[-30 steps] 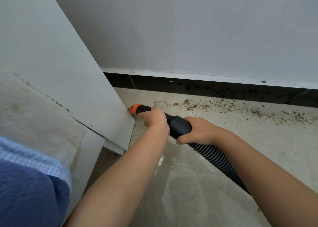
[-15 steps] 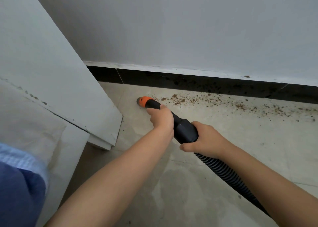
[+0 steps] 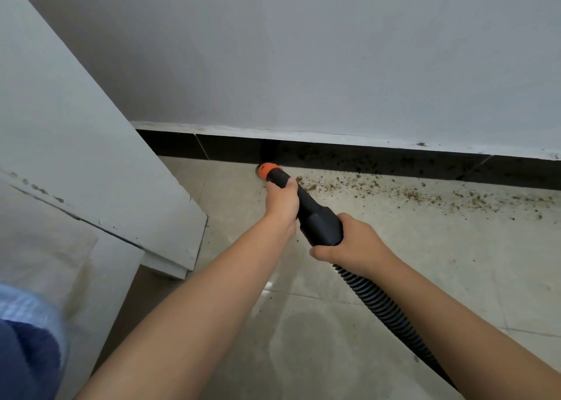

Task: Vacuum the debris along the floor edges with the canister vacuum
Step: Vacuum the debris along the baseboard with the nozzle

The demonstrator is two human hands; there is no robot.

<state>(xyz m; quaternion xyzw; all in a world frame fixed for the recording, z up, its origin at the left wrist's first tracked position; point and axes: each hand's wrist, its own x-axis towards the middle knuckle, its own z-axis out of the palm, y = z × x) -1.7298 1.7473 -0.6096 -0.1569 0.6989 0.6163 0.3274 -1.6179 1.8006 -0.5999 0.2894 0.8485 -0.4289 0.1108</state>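
A black vacuum nozzle [image 3: 315, 217] with an orange tip [image 3: 266, 169] points at the foot of the black baseboard [image 3: 379, 159]. My left hand [image 3: 282, 202] grips the narrow front part of the nozzle. My right hand [image 3: 352, 244] grips its thick rear end, where the ribbed black hose [image 3: 385, 308] begins and runs off to the lower right. Brown crumbly debris [image 3: 409, 193] lies scattered on the beige floor tiles along the baseboard, to the right of the tip. The canister itself is out of view.
A white slanted panel of furniture [image 3: 100, 162] stands at the left, its lower corner close to the nozzle's left. A grey wall [image 3: 334, 59] rises above the baseboard. Blue cloth [image 3: 27, 348] shows at the bottom left.
The nozzle tip has moved from beside the white panel's corner to the right and forward, up to the baseboard at the left end of the debris. Both hands kept their grip.
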